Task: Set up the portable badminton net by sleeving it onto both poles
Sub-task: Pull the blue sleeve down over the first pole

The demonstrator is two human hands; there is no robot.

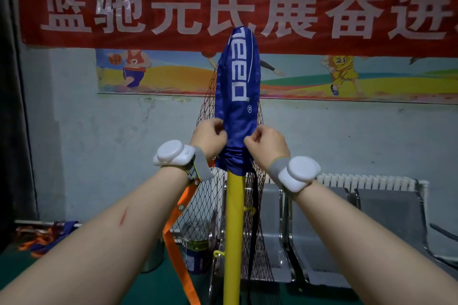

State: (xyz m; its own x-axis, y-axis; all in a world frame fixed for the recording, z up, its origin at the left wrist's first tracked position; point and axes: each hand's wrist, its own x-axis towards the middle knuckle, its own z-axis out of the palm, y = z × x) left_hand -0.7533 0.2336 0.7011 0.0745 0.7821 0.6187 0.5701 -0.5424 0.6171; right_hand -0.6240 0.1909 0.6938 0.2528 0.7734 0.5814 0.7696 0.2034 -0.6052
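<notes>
A yellow pole [233,230] stands upright in the middle of the view. The net's blue fabric sleeve [236,77] with white lettering covers the pole's top, bunched at its lower end. My left hand [209,138] pinches the sleeve's left edge and my right hand [266,145] pinches its right edge, both at the same height. Dark net mesh [205,205] hangs behind and beside the pole, with an orange strap [177,228] trailing down at the left. Both wrists carry white devices.
Metal bench seats [386,230] stand against the wall at the right, under a white radiator [366,181]. A pile of orange and blue straps [47,238] lies on the green floor at the left. A red banner [223,7] hangs on the wall.
</notes>
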